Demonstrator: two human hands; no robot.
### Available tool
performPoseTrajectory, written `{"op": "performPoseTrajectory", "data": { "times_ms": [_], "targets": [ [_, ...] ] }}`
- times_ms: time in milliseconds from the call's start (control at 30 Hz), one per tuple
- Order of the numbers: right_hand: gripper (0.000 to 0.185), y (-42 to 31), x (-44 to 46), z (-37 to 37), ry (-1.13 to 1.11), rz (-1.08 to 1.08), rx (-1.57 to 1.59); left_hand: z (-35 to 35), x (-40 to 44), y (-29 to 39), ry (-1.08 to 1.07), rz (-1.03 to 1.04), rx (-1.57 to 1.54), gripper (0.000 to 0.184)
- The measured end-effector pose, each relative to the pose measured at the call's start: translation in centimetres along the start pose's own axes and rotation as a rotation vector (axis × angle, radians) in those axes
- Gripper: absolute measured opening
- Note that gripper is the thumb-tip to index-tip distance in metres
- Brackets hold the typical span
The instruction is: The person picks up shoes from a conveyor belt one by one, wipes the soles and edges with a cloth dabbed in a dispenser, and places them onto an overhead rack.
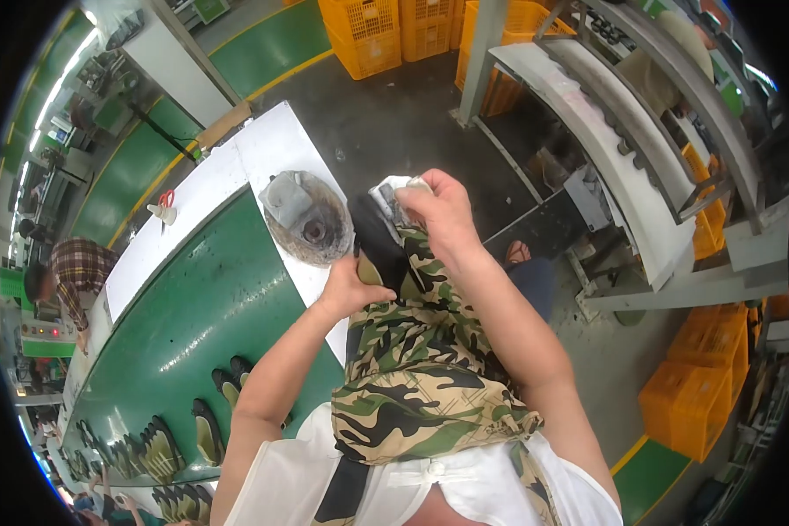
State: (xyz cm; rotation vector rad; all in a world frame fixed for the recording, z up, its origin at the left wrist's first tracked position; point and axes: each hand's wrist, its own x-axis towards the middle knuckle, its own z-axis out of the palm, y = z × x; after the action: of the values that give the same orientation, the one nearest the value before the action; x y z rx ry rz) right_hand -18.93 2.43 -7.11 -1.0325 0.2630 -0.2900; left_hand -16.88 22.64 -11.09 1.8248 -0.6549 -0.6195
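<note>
the left hand [351, 287] grasps a black-and-olive shoe piece [384, 252] near its lower end, the thumb laid across it and the other fingers partly hidden behind. the shoe piece is held over the lap, just above the camouflage-patterned apron [430, 421], with its dark end pointing away from the body. the right hand [447, 219] has its thumb and fingers pinched on a small pale wad [419, 186], near the far end of the shoe piece; whether the wad touches the piece cannot be told. a grey-white item [389, 195] shows just beside the right fingertips, its nature unclear. left of the shoe piece, a crusted pot [331, 251] with a dark round opening stands on a white board [289, 136], a grey cloth [289, 198] draped over its far side. further left, red-handled scissors [167, 198] lie on the white edging beside a green work surface [202, 298]. on that surface, near the person's left arm, lie a single shoe [208, 430] and a close group of similar shoes [159, 449]. a co-worker in a plaid shirt [81, 267] leans at the far-left edge. orange crates [359, 39] are stacked ahead, and a metal rack [596, 131] stands to the right.
</note>
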Motion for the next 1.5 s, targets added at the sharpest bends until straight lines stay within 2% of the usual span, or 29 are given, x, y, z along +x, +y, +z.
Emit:
{"op": "performPoseTrajectory", "data": {
  "times_ms": [100,267,633,733,933,967,1100,1200,1267,1333,1400,1467,1500],
  "targets": [
    [0.015,-0.7,1.3,0.4,-0.024,-0.111,-0.002,-0.9,0.4,-0.3,-0.209,-0.147,-0.127,0.066],
    [0.016,-0.3,3.1,-0.1,-0.089,-0.258,-0.060,-1.4,0.4,-0.8,-0.317,-0.167,-0.354,0.062],
    [0.015,2.6,0.2,-4.3,-0.197,-0.073,-0.127,-0.6,0.6,-0.6,-0.341,-0.267,-0.868,0.065],
    [0.015,3.2,-1.6,-6.1,-0.209,-0.005,-0.197,-0.2,1.0,-0.6,-0.239,-0.294,-0.908,0.075],
    [0.016,3.7,-4.7,-11.1,-0.305,0.182,0.006,-0.5,2.3,-1.8,-0.157,-0.266,-0.823,0.075],
    [0.016,3.8,-4.9,-11.8,-0.343,0.068,-0.005,-0.5,2.6,-1.6,-0.151,-0.262,-0.817,0.075],
    [0.011,3.8,-4.6,-13.1,-0.122,0.049,0.115,0.2,3.9,-0.8,-0.106,-0.227,-0.847,0.068],
    [0.014,4.1,-3.6,-12.9,0.059,-0.092,-0.258,0.9,5.6,-0.4,-0.024,-0.191,-0.782,0.068],
    [0.015,6.0,-2.6,-14.4,0.104,-0.126,-0.227,1.2,6.9,1.6,0.028,-0.196,-0.688,0.067],
    [0.013,5.3,-2.7,-15.6,0.060,0.038,0.140,0.9,9.1,3.0,0.019,-0.152,-0.486,0.065],
    [0.013,5.9,-2.3,-16.9,0.114,0.085,0.273,1.3,10.8,7.3,0.042,-0.118,-0.314,0.058],
    [0.012,6.7,-1.9,-18.4,0.224,0.029,0.476,1.2,13.6,10.7,0.087,-0.031,-0.236,0.058],
    [0.011,7.1,-1.8,-19.4,0.294,0.037,0.456,1.5,15.1,13.1,0.086,0.049,-0.236,0.057]
  ]
}}
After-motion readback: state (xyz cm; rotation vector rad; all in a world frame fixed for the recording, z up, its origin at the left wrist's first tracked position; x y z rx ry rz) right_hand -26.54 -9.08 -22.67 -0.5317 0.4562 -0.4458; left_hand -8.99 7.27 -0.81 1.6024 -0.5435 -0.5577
